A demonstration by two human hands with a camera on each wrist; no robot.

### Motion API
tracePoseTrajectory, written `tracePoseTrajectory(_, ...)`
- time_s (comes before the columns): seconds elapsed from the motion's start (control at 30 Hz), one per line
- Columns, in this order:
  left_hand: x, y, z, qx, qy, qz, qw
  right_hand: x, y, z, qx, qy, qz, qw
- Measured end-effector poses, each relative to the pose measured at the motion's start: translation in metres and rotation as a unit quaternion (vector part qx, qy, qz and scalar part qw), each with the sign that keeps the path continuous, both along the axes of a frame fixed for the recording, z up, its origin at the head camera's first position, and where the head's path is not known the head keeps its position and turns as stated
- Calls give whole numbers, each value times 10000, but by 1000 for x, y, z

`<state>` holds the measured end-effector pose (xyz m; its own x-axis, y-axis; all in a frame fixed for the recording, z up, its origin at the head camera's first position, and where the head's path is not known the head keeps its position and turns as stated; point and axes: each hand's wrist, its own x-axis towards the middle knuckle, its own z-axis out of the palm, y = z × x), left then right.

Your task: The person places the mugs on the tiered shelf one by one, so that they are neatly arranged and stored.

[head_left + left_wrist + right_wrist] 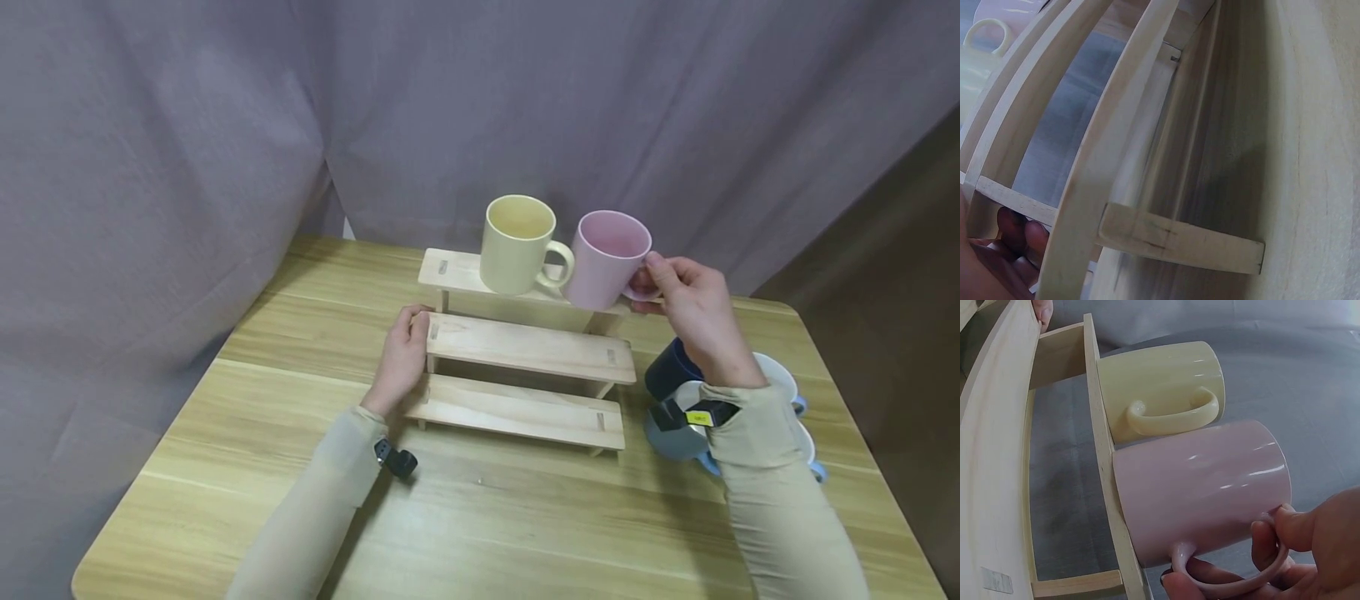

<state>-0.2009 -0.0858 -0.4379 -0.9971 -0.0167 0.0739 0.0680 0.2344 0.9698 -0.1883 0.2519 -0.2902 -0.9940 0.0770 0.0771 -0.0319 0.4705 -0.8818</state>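
My right hand point(701, 317) grips a pink mug point(600, 271) by its handle, with fingers through the loop and thumb on top. The pink mug is upright at the right end of the top step of a three-tier wooden rack point(525, 343), its base right at the board in the right wrist view. Beside it on the same step stands a pale yellow mug point(510, 254), its handle turned toward the pink one. My left hand point(401, 358) holds the left end of the middle step, and its fingers curl under the board in the left wrist view. Both lower steps are bare.
Several more mugs, among them a dark blue mug point(670, 371) and a grey-blue mug point(671, 437), stand on the wooden table point(487, 533) at the right, partly hidden by my right forearm. A grey curtain point(465, 108) hangs behind the rack.
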Motion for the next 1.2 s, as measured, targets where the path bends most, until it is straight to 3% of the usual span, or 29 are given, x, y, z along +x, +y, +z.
tracePoseTrajectory(0.27,1,-1,0,53,20,36,10000,1,-1,1,146,-50,79,9999)
tracePoseTrajectory(0.5,1,-2,-2,-15,114,47,9999,0,-1,0,-216,15,211,9995)
tracePoseTrajectory(0.8,1,-1,-4,107,104,-41,9999,3,5,-3,87,-251,119,9996)
tracePoseTrajectory(1.0,-1,0,-5,55,108,-5,9999,24,15,-9,620,-151,-246,9977)
tracePoseTrajectory(1.2,-2,1,-5,54,155,-16,9999,63,30,-20,1249,115,-750,9893)
